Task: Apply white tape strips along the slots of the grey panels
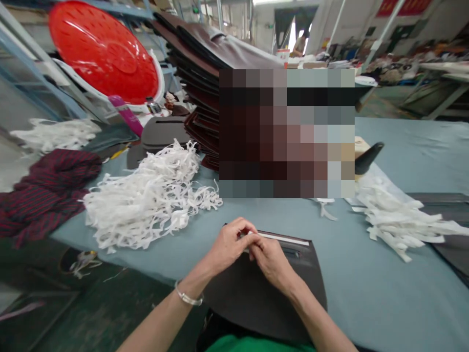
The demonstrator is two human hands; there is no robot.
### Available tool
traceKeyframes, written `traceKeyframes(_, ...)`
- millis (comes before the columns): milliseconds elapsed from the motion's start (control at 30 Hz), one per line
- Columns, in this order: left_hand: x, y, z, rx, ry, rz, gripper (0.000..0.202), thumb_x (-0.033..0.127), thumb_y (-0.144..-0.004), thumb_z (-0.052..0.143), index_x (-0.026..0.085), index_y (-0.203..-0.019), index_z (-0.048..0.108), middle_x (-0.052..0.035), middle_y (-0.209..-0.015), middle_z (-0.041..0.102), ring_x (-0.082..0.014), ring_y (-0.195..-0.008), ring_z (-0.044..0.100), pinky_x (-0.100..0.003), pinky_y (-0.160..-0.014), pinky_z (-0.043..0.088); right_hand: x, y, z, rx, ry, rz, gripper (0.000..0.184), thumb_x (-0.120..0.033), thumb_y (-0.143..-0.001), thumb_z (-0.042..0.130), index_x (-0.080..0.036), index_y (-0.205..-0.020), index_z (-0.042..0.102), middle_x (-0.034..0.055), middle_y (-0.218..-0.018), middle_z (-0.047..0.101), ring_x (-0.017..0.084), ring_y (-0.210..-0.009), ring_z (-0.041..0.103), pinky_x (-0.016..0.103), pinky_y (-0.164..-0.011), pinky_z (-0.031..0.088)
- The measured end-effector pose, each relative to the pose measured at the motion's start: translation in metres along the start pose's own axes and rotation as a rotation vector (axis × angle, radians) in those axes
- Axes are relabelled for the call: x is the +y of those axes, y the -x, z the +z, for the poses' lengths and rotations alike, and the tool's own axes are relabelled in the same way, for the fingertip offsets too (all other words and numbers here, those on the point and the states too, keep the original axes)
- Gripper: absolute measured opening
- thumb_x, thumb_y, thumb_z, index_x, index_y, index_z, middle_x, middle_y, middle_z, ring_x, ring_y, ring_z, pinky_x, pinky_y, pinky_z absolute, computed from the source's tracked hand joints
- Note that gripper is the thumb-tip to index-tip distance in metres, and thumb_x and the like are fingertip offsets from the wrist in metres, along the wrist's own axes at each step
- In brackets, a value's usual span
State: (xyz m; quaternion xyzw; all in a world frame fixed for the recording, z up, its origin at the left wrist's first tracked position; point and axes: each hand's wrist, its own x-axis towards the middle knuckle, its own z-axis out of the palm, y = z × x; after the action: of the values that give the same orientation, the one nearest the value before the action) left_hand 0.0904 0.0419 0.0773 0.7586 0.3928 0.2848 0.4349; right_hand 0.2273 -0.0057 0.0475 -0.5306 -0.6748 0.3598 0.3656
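Note:
A dark brown leather panel (256, 298) lies on the grey-blue table (366, 288) right in front of me. Along its far edge runs a thin white tape strip (289, 239). My left hand (229, 244) and my right hand (269, 259) meet at the strip's left end, fingers pinched together on it. A silver bracelet (187, 298) circles my left wrist.
A heap of white paper strips (146, 195) lies to the left, another heap (399, 220) to the right. A tall stack of brown leather panels (200, 78) stands behind. A red plastic lid (104, 51) and dark red cloth (47, 190) sit at the left. A person stands far back.

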Motion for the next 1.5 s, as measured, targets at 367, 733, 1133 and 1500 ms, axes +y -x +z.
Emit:
traceKeyframes(367,-0.047,0.058,-0.007,0.030,0.964,-0.606,0.034,0.034,-0.075,0.072,0.021,-0.097,0.049,0.0078,-0.066,0.041,-0.0040,-0.055,0.041,-0.016,-0.050,0.030,0.023,0.070,-0.044,-0.137,0.251,0.085,0.028,-0.031,-0.096,0.037,-0.024,-0.097,0.064,0.0008,-0.077,0.065,0.015,-0.073,0.059,0.027,-0.071,0.042)
traceKeyframes(733,-0.024,0.055,0.010,0.435,0.064,-0.273,0.019,0.032,-0.086,0.055,0.022,-0.103,0.054,-0.0044,-0.101,0.058,-0.0169,-0.097,0.054,-0.032,-0.090,0.041,0.031,0.069,-0.019,-0.084,0.246,0.132,0.029,-0.041,-0.093,0.040,-0.026,-0.087,0.064,-0.0004,-0.074,0.068,0.015,-0.065,0.064,0.022,-0.061,0.045)
traceKeyframes(1133,-0.033,0.067,-0.008,-0.173,-0.254,-0.146,0.024,0.031,-0.096,0.038,0.024,-0.093,0.061,-0.0006,-0.094,0.064,-0.0148,-0.091,0.058,-0.029,-0.091,0.036,0.051,0.095,-0.055,0.013,0.212,0.238,0.032,-0.050,-0.087,0.045,-0.026,-0.088,0.066,0.0001,-0.071,0.067,0.015,-0.064,0.064,0.021,-0.060,0.049)
traceKeyframes(1500,-0.056,0.044,-0.009,0.140,-0.255,-0.377,0.019,0.029,-0.086,0.050,0.021,-0.081,0.066,-0.0003,-0.074,0.068,-0.0143,-0.068,0.061,-0.023,-0.063,0.041,0.065,0.099,-0.056,0.221,0.352,0.510,0.041,-0.059,-0.074,0.044,-0.025,-0.083,0.065,0.0018,-0.064,0.069,0.019,-0.054,0.065,0.027,-0.051,0.047)
